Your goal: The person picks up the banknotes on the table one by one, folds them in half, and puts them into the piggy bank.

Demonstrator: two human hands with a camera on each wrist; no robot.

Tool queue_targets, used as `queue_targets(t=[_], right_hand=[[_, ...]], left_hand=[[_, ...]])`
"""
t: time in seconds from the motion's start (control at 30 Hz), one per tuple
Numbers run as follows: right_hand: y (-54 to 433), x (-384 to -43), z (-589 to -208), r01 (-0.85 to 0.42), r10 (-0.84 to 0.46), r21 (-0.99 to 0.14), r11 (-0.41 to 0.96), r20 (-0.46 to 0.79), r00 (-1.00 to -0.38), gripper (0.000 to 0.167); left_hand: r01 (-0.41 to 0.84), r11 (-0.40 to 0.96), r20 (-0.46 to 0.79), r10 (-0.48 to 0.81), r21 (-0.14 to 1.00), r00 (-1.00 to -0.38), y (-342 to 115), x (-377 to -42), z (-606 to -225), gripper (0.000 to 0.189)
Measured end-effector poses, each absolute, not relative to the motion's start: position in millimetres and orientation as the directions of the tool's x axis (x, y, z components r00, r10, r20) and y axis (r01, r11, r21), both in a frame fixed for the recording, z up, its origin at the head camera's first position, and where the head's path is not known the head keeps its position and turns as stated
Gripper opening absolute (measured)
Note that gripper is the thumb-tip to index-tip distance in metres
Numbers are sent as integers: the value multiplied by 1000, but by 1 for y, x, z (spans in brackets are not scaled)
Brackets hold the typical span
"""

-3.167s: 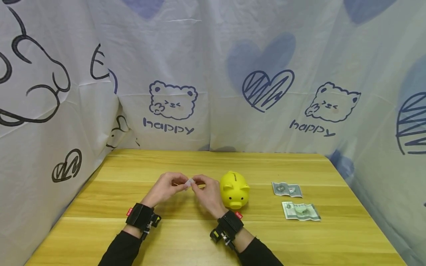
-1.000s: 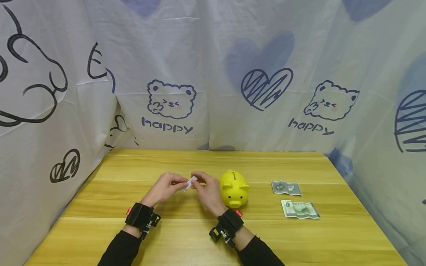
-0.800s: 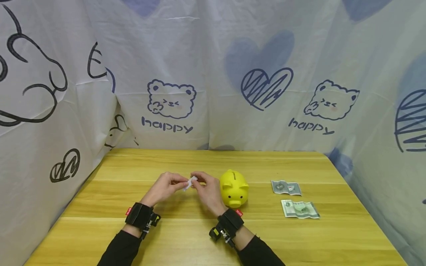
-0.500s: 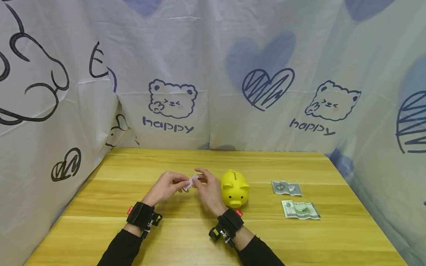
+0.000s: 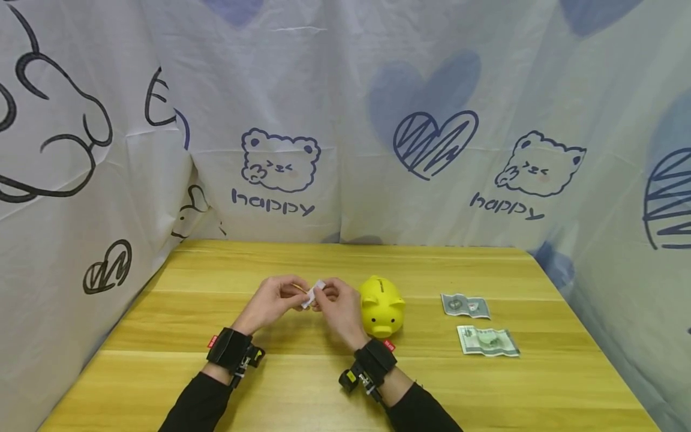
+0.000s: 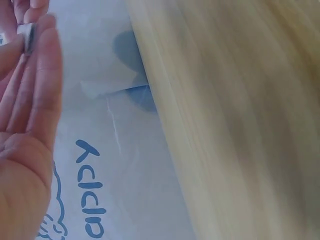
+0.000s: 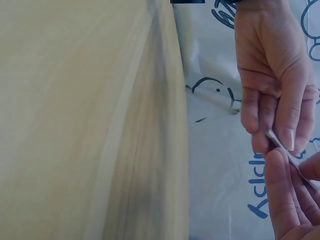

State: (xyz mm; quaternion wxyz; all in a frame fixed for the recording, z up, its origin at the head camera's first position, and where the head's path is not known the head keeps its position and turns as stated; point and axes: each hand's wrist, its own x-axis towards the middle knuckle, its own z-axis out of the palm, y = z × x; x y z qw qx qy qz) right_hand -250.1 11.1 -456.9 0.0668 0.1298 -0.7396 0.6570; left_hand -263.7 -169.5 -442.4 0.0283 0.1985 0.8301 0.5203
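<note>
Both hands meet above the table just left of a yellow piggy bank (image 5: 381, 309), around a small, pale folded banknote (image 5: 314, 294). The left hand (image 5: 274, 300) pinches its lower left end between thumb and fingers, and the right hand (image 5: 341, 309) pinches the upper right part. In the left wrist view only the edge of the folded banknote (image 6: 27, 37) shows at the fingertips of the left hand (image 6: 30, 125). Seen from the right wrist, the folded banknote (image 7: 285, 146) is a thin strip between both hands. Fingers hide much of it.
Two creased banknotes lie flat to the right of the piggy bank: a grey-green banknote (image 5: 459, 306) farther back and a green banknote (image 5: 477, 342) nearer. A printed cloth (image 5: 356, 198) hangs behind and beside the wooden table (image 5: 302, 384).
The right hand's fingers have shifted along the banknote, lifting and then curling back onto it. The banknote sits slightly farther right, showing more of its pale face. Piggy bank and flat banknotes stay put.
</note>
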Motion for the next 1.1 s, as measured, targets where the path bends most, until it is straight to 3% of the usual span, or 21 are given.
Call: queue_targets(t=[0.23, 0.6, 0.87, 1.1], right_hand=[[11, -253, -462, -281, -69, -956, 85, 276, -959, 15], [12, -253, -458, -282, -93, -959, 33, 278, -956, 21], [12, -253, -457, -234, -199, -972, 2, 229, -953, 25], [16, -237, -431, -233, -216, -972, -6, 229, -949, 25]], left_hand=[[356, 445, 222, 325, 822, -919, -171, -264, -444, 10], [368, 460, 228, 331, 808, -916, -169, -263, -444, 21], [347, 409, 221, 323, 844, -920, -169, -262, -442, 18], [342, 336, 214, 365, 877, -906, -168, -264, -444, 19]])
